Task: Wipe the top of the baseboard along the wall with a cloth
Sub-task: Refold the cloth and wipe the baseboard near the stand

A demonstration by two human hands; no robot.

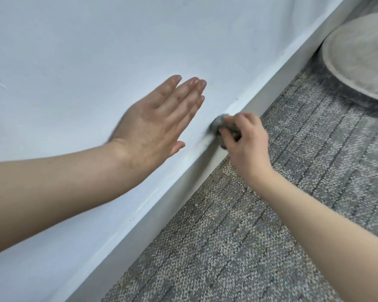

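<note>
My left hand (159, 118) is flat, fingers straight and together, held at the wall (85, 51); blur hides whether it touches. My right hand (246, 141) grips a bunched grey cloth (221, 124) on the baseboard (183, 173) top edge, mid-scene. Grey carpet (238, 247) lies to the right, with a round pale disc (358, 59) far right.

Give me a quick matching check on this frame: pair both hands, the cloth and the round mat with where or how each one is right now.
Things:
1. left hand
2. right hand
3. cloth
4. round beige mat

States:
A. lies on the carpet, upper right of the view
B. fingers straight, palm towards the wall
C. bunched against the top edge of the baseboard
D. fingers curled round the cloth

Pairs: 1-B, 2-D, 3-C, 4-A
</note>
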